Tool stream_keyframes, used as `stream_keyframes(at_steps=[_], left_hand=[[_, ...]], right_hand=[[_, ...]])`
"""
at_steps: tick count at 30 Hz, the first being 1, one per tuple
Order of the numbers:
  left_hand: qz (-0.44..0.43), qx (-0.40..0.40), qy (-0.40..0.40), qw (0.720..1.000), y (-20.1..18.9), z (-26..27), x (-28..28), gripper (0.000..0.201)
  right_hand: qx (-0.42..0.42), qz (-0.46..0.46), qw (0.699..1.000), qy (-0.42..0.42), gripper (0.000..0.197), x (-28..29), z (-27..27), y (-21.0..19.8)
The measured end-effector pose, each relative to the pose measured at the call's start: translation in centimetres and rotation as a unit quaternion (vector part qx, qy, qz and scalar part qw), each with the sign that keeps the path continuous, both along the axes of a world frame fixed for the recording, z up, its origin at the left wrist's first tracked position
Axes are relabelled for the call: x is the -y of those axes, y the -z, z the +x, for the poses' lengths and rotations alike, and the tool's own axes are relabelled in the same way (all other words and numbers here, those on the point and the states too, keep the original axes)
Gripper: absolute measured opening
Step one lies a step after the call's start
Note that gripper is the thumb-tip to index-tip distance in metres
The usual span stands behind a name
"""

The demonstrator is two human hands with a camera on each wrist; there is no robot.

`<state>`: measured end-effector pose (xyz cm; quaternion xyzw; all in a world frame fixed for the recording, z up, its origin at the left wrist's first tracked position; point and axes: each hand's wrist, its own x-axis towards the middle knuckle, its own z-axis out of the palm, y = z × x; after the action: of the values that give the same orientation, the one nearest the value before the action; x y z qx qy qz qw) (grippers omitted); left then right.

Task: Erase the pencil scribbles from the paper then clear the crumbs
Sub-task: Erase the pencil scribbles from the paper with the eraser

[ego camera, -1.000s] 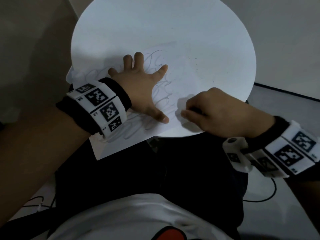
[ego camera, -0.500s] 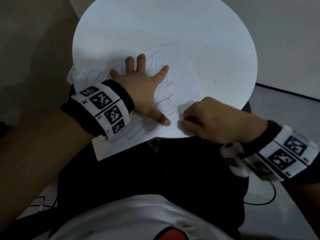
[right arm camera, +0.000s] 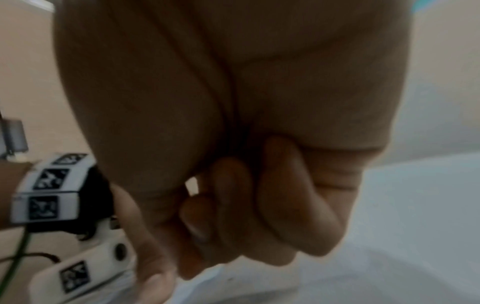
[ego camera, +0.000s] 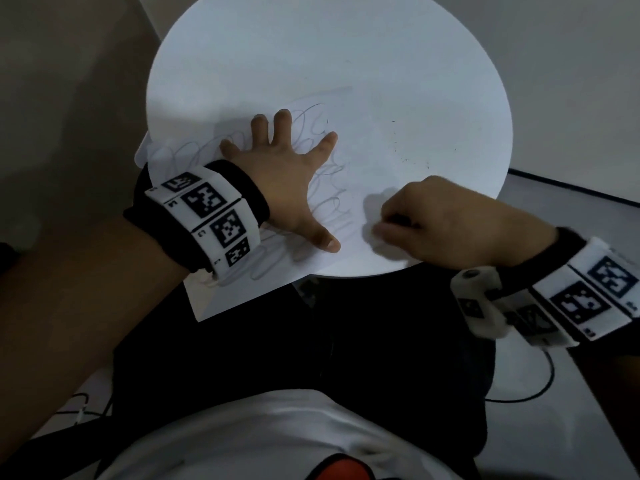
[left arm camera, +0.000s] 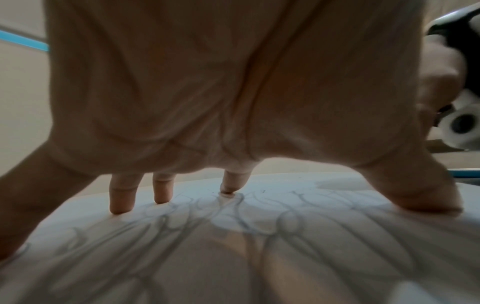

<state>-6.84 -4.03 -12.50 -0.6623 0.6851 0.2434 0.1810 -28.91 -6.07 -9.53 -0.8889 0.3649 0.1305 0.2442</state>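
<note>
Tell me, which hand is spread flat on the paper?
The left hand. Its fingers are spread wide, pressing the paper down on the scribbles. The right hand is curled up tight instead.

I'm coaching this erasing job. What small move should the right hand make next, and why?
Probably rub leftward toward the left thumb. The scribbles beside the left hand are still there, and that hand pins the paper flat. The right hand sits curled at their edge; any eraser is hidden.
</note>
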Motion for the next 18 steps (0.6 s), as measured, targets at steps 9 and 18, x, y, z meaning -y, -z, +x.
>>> stream_keyframes(at_steps=[9,18], left_hand=[[-0.029,-0.019,0.029,0.999,0.5,0.1,-0.3,0.154],[-0.005,-0.045,0.054,0.997,0.7,0.9,-0.2,0.164]], right_hand=[[0.214,0.319,0.901,0.201,0.039,-0.4,0.0,0.1],[0.464,0.424,0.634,0.45,0.033,3.1,-0.9,0.3]])
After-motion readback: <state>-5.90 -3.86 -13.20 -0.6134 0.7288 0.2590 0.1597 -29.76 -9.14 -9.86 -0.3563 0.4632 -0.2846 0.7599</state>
